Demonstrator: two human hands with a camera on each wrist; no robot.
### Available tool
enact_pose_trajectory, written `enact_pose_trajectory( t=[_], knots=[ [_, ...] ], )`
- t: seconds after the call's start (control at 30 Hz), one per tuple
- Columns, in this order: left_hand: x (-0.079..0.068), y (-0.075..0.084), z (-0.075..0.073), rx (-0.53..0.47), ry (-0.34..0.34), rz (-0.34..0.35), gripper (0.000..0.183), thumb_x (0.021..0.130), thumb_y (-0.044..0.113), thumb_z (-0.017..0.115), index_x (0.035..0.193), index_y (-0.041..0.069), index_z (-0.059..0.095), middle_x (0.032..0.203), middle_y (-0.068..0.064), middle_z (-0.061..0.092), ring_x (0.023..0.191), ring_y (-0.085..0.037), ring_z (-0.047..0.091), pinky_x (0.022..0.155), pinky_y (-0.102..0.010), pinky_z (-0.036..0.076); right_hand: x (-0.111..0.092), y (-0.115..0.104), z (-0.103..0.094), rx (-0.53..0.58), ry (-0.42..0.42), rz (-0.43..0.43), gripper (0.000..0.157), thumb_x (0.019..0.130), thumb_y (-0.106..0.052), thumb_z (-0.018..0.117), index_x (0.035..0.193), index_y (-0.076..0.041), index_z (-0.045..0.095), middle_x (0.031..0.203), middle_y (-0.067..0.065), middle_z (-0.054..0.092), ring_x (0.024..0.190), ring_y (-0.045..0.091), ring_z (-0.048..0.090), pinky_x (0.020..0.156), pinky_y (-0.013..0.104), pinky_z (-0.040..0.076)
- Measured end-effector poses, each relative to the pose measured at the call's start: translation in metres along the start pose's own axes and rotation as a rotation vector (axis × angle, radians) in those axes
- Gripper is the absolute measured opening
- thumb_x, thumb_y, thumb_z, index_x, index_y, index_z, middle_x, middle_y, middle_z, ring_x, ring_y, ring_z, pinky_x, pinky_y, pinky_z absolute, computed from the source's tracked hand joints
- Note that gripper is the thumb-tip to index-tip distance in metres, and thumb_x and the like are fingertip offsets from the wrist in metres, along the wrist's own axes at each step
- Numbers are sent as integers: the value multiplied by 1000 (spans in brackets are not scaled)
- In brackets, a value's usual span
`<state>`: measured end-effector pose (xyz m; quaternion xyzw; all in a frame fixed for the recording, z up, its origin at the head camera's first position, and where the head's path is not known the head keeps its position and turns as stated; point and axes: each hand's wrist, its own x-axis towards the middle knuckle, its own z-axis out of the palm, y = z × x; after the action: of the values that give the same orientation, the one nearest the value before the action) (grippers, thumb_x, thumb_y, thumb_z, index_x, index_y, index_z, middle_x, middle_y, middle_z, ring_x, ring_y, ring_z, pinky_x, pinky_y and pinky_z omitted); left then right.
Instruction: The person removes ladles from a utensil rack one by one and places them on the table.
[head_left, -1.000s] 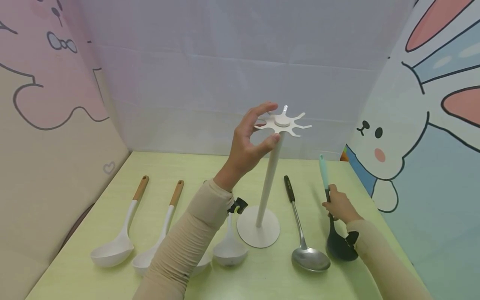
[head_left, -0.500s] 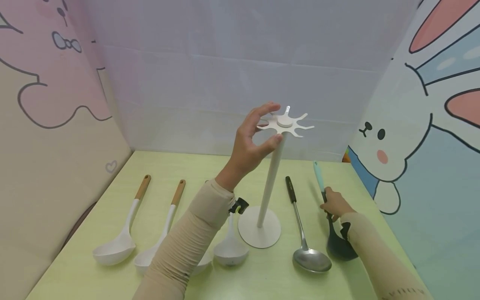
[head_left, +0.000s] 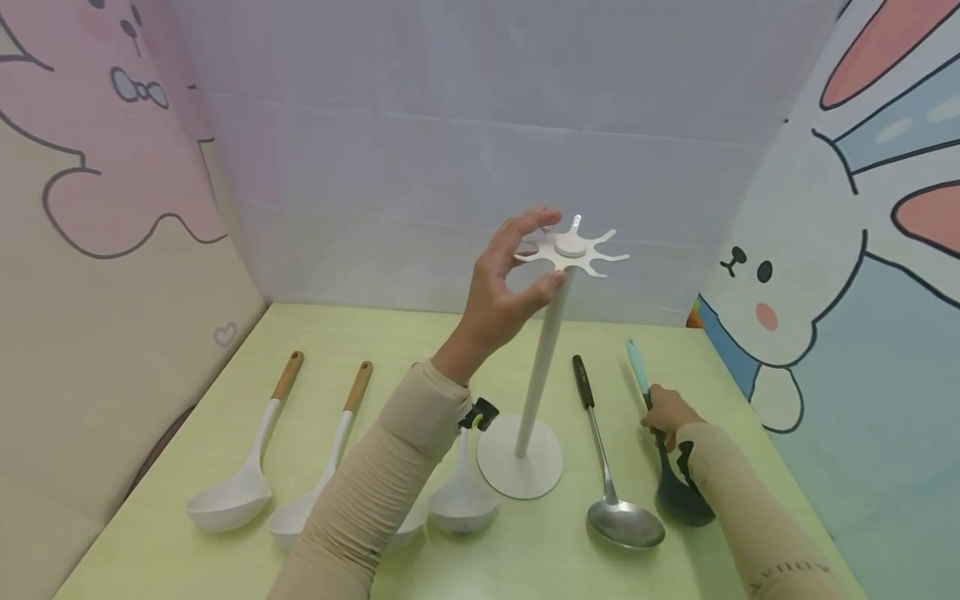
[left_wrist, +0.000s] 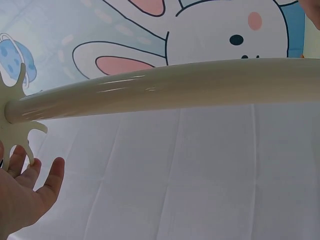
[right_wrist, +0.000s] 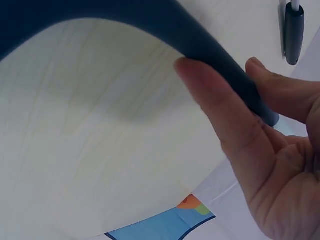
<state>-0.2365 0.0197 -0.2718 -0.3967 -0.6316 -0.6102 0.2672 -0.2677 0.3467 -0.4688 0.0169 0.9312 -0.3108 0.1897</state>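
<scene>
A white stand with a ring of hooks on top [head_left: 543,358] rises from a round base on the table. My left hand [head_left: 495,292] holds the hooked top, thumb on the near side and fingers on the far side. From the left wrist view, the fingers of that hand [left_wrist: 30,197] touch the hooks beside the pole [left_wrist: 175,85]. At the right, a dark ladle with a teal handle end [head_left: 682,502] lies low over the table. My right hand [head_left: 670,412] pinches its shaft between thumb and fingers. The right wrist view shows this dark shaft [right_wrist: 220,62] close up.
A steel ladle with a black handle [head_left: 626,523] lies between stand and right hand. Left of the stand lie white ladles, two with wooden handles [head_left: 228,504]; my left sleeve [head_left: 382,475] partly covers some. Printed cloth walls [head_left: 885,350] enclose the table [head_left: 540,567].
My right hand has moved a little left and nearer to me. The teal handle end has swung left and come lower with it. My left hand stays on the stand.
</scene>
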Motion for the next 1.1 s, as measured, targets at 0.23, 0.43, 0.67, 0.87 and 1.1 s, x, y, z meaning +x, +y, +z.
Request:
enact_pose_trajectory(
  t=[0.23, 0.43, 0.67, 0.87, 1.1],
  knots=[
    [-1, -1, 0, -4, -2, 3, 65, 81, 28, 59, 134, -9, 50, 141, -23, 50, 138, -17, 40, 99, -31, 47, 2, 5, 6, 36, 5, 48, 18, 90, 9, 56, 92, 6, 38, 72, 19, 53, 53, 29, 61, 48, 39, 57],
    [-1, -1, 0, -5, 1, 4, 65, 81, 28, 60, 134, -10, 50, 140, -24, 50, 137, -17, 41, 99, -31, 47, 4, 6, 6, -32, 8, 44, 16, 89, 8, 56, 87, 5, 41, 70, 18, 53, 49, 25, 60, 43, 32, 54],
    [0, -1, 0, -3, 1, -4, 66, 81, 29, 59, 134, -9, 50, 141, -23, 49, 137, -16, 40, 99, -31, 47, 6, 9, 5, -129, 21, 18, 13, 82, 9, 57, 83, 8, 44, 76, 22, 53, 43, 22, 58, 42, 31, 53],
    [-1, 0, 0, -2, 3, -6, 66, 81, 29, 59, 134, -9, 50, 142, -23, 49, 138, -16, 40, 99, -31, 46, 9, 13, 8, -136, 29, 18, 15, 81, 8, 59, 84, 9, 45, 75, 22, 53, 44, 24, 59, 41, 32, 54],
    [-1, 0, 1, -2, 5, -10, 65, 81, 29, 59, 134, -9, 50, 141, -23, 50, 138, -16, 40, 98, -30, 46, 14, 16, 10, -169, 25, 19, 15, 82, 5, 61, 84, 10, 47, 74, 22, 54, 46, 25, 62, 42, 31, 54]
  ],
)
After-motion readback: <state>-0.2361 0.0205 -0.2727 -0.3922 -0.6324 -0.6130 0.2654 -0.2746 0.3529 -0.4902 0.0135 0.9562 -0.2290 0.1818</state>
